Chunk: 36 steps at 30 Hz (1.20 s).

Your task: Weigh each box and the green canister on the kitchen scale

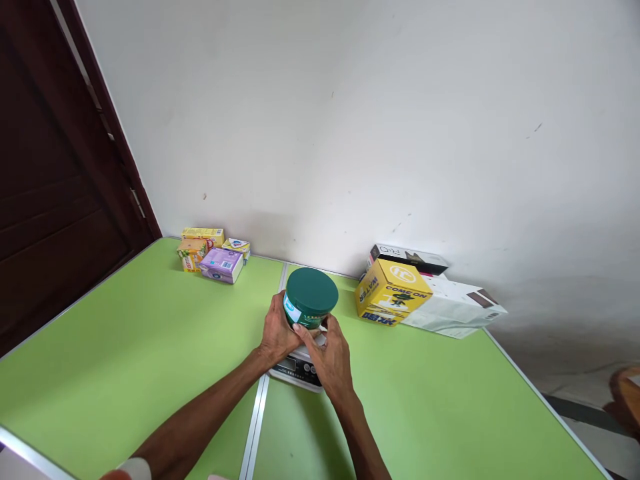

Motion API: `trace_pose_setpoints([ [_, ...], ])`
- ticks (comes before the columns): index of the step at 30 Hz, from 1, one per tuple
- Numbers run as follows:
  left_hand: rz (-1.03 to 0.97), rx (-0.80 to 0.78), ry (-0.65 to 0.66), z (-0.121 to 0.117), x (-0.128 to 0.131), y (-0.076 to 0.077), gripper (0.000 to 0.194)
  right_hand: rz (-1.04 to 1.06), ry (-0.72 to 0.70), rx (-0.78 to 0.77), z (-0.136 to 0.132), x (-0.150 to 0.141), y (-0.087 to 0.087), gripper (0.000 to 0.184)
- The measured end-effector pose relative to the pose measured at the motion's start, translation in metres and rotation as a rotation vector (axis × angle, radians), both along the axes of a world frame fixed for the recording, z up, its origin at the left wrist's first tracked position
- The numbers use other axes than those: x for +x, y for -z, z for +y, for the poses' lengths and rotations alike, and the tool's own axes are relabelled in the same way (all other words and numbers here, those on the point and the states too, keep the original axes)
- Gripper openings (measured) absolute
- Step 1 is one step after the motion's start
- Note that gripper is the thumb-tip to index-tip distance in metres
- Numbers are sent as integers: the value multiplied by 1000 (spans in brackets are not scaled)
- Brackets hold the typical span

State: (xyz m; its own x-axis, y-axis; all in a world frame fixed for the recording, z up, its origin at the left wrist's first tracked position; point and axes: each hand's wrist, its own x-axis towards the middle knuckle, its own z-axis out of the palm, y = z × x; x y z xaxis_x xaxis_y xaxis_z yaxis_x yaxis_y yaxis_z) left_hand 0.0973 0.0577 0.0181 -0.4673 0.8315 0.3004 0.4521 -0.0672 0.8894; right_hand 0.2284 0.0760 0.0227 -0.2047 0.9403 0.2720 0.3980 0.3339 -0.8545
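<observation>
A round green tub (311, 293) with a dark green lid is held over a white digital kitchen scale (297, 373) in the middle of the table. My left hand (279, 332) wraps round the tub's left side and lower edge, fingers closed on it. From the right, my right hand (330, 353) grips the tub near its base, the thumb pressed to the front. Both hands partly cover the scale's platform. Its display and buttons show below them. Whether the tub's base touches the platform is hidden.
On the green folding table (200, 360), a purple tissue pack (223, 265) and several small boxes stand at the back left. A yellow box (393, 292), a black box (410, 259) and a white bag-like package (453, 307) sit at the back right, against the wall.
</observation>
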Motion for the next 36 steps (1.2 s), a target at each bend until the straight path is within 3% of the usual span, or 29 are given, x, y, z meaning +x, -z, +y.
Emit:
trace_pose_setpoints([
  [5,26,-48,80,-6,-12,-1,96,74,-44,-12,4,17,11,73],
  [8,25,-39,185,-20,-34,-2,113,195,51,-100,12,38,27,75],
  [11,-170,48,201,-30,-58,5,89,309,144,-206,20,49,47,73],
  [13,-306,84,113,-29,-69,16,72,384,175,-236,24,47,58,77],
  [15,-390,82,12,-25,-74,29,74,423,215,-232,26,42,64,80],
  [18,-458,75,-75,-17,-77,43,81,392,263,-205,26,35,65,80],
  [21,-451,61,-91,-14,-79,47,77,366,258,-174,25,35,61,77],
  [32,-415,50,-84,-12,-85,48,73,343,255,-146,23,34,55,64],
  [36,-308,52,-50,-21,-82,37,75,366,225,-112,20,34,50,68],
])
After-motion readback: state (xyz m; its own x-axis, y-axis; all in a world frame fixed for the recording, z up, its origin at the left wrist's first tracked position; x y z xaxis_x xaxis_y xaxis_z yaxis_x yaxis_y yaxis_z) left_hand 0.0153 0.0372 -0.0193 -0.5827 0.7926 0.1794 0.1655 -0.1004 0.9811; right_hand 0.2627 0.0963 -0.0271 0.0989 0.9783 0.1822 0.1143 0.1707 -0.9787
